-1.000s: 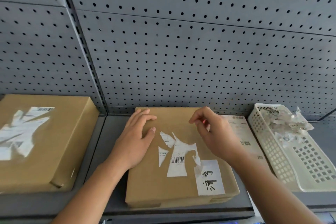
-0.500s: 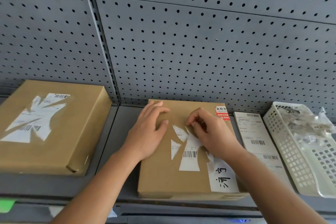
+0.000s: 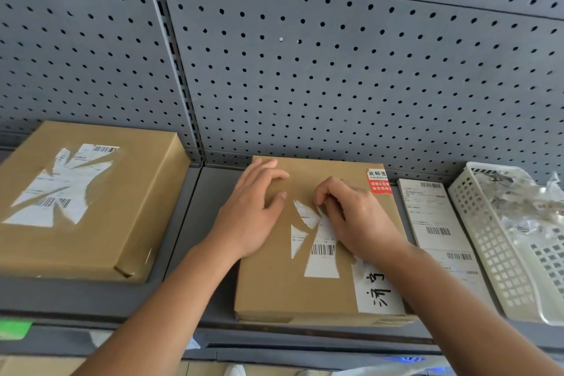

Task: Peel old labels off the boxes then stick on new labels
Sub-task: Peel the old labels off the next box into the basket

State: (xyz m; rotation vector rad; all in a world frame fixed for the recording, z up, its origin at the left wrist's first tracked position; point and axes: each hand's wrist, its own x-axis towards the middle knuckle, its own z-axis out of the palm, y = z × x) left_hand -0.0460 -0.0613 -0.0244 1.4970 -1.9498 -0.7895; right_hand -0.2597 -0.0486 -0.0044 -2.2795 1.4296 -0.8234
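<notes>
A flat brown cardboard box (image 3: 268, 293) lies on the grey shelf in front of me. Torn white remnants of an old barcode label (image 3: 320, 250) cling to its top. A white label with black handwritten characters (image 3: 377, 291) sits at its near right corner and a small red and white sticker (image 3: 378, 181) at its far right corner. My left hand (image 3: 250, 214) rests flat on the box's left part, fingers spread. My right hand (image 3: 354, 217) has curled fingers pinching the top edge of the torn label.
A second brown box (image 3: 122, 223) with a torn label (image 3: 58, 189) lies to the left. A sheet of fresh labels (image 3: 436, 223) lies right of the middle box. Further right, a white plastic basket (image 3: 485, 241) holds peeled scraps. A grey pegboard wall (image 3: 305, 70) rises behind.
My right hand has come down from above the box's far edge onto the torn label and now pinches it. The view has shifted, so the boxes appear further right. My left hand stays put.
</notes>
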